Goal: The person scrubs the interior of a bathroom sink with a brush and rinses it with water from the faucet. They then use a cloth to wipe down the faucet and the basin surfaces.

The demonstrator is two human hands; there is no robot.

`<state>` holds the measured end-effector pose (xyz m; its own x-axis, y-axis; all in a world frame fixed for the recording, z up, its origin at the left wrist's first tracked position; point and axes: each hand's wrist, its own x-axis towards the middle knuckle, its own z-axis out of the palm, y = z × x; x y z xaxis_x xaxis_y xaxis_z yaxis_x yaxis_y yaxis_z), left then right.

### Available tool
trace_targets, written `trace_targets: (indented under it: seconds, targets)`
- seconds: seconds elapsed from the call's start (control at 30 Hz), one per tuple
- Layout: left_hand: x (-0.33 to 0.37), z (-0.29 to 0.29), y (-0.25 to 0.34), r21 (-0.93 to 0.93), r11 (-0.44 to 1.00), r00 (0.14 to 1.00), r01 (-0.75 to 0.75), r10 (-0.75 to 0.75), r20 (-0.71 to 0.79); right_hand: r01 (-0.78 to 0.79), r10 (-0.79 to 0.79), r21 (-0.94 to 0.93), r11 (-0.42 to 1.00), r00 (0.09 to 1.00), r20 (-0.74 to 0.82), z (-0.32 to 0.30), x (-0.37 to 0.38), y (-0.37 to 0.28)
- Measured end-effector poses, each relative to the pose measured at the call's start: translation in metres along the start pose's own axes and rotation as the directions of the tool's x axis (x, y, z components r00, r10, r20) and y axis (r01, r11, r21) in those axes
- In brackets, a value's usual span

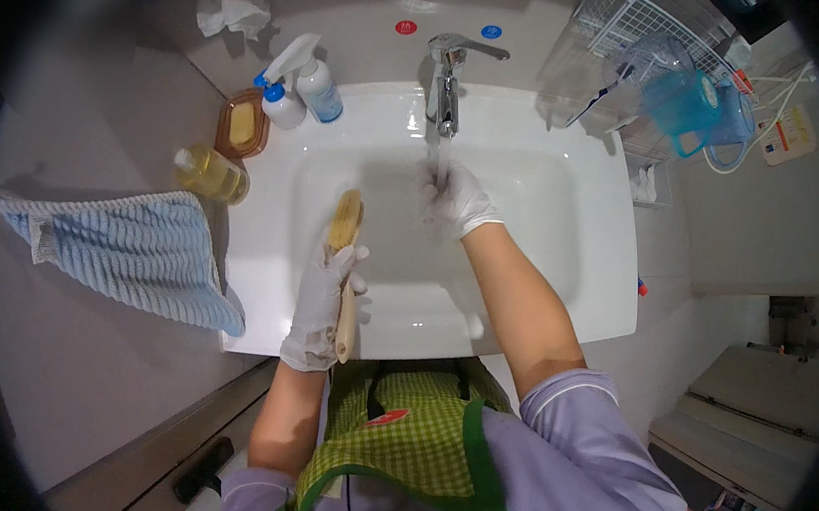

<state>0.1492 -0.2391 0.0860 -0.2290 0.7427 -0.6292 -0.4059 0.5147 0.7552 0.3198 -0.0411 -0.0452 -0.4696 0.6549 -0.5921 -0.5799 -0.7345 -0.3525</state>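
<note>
My left hand [319,297], in a white glove, is closed around the handle of a scrubbing brush [345,221] at the left side of the white sink [551,265]. The brush stands nearly lengthwise, its yellowish bristle head pointing away from me and its pale handle end toward me. My right hand [467,204], also gloved, is in the stream of water [443,152] below the chrome faucet [447,92]. Splashing and motion smear its fingers, so their pose is unclear.
Left of the basin are two spray or pump bottles [319,90], a soap bar [242,124] in a brown dish, a bottle of yellow liquid [212,174] and a blue ribbed cloth [134,251]. At right, a wire rack [653,35] stands near blue cups [683,108] and a toothbrush [599,98].
</note>
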Motion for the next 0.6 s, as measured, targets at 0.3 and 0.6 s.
trace_targets:
  seconds: [0.3, 0.6]
  targets:
    - [0.003, -0.015, 0.007, 0.006, 1.0, 1.0, 0.004, -0.004, -0.026, 0.222, -0.222, -0.717, -0.66, 0.855, 0.469, -0.105, -0.226, -0.078]
    - [0.007, -0.022, 0.024, -0.07, 0.995, 0.997, -0.071, 0.072, 0.021, 0.276, 0.017, -0.729, -0.626, 0.94, 0.341, -0.115, -0.252, 0.002]
